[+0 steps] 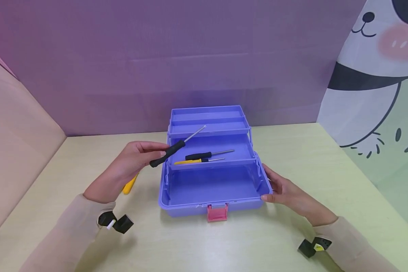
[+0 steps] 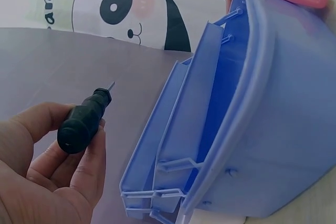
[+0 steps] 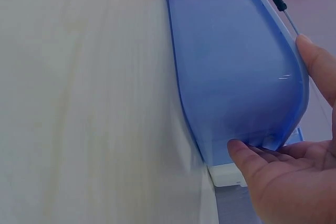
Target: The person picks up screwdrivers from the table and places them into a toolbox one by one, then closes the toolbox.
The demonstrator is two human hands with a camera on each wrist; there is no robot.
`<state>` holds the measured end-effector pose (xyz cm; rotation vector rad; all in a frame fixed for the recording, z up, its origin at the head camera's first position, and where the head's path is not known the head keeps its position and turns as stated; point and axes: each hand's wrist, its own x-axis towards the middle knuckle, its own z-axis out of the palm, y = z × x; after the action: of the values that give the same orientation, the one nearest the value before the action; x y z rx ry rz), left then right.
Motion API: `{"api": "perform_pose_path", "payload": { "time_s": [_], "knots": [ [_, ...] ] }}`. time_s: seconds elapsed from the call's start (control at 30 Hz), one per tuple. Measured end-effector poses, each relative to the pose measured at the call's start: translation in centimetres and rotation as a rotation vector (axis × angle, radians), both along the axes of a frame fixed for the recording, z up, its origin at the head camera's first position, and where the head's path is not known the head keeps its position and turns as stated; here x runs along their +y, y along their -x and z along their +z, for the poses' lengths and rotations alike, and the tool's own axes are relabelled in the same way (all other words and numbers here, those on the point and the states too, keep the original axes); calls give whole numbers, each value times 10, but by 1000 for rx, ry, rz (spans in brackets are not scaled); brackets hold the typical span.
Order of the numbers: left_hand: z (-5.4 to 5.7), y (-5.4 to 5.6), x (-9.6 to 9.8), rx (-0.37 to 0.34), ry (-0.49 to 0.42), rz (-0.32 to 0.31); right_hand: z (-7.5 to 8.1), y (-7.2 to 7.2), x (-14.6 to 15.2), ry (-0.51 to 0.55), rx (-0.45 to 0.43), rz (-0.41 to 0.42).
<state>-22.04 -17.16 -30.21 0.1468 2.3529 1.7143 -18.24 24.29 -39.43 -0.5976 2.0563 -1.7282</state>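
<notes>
Purple backing (image 1: pixel 204 56) rises behind a pale surface (image 1: pixel 54 166), with a cartoon panda print (image 1: pixel 397 41) on the right that the head view's frame cuts off. On the surface sits an opened blue toolbox (image 1: pixel 190 210), its tiers stepping up toward the backing and its pink latch (image 1: pixel 217 214) facing the person. Above the toolbox's left edge, the left hand (image 1: pixel 137 155) pinches a black-handled screwdriver (image 1: pixel 176 146) between thumb and fingers. Its long axis slants: the butt of the handle is low and to the left, the metal tip up and to the right, over the trays. From the left wrist the handle's end faces the camera, so the shaft looks short; from the right wrist, part of the handle is cut off at the top edge and the tip cannot be made out. The right hand (image 1: pixel 283 190) holds the toolbox's front right corner, fingers bent along the side, some hidden behind it in the head view. In the middle tray (image 1: pixel 221 141), another black screwdriver (image 1: pixel 198 156) and a yellow one (image 1: pixel 187 162) lie near each other, tips to the right. A yellow handle (image 1: pixel 130 185) rests on the surface, its remainder hidden by the left hand.
</notes>
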Motion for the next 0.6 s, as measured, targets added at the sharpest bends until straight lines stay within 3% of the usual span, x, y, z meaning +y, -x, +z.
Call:
{"api": "perform_pose_path", "payload": {
  "time_s": [0.23,0.6],
  "knots": [
    [3,8,10,20,53,-28,-1,1,-1,2,-2,0],
    [-11,30,24,97,18,-108,-1,0,0,7,3,6]
  ]
}}
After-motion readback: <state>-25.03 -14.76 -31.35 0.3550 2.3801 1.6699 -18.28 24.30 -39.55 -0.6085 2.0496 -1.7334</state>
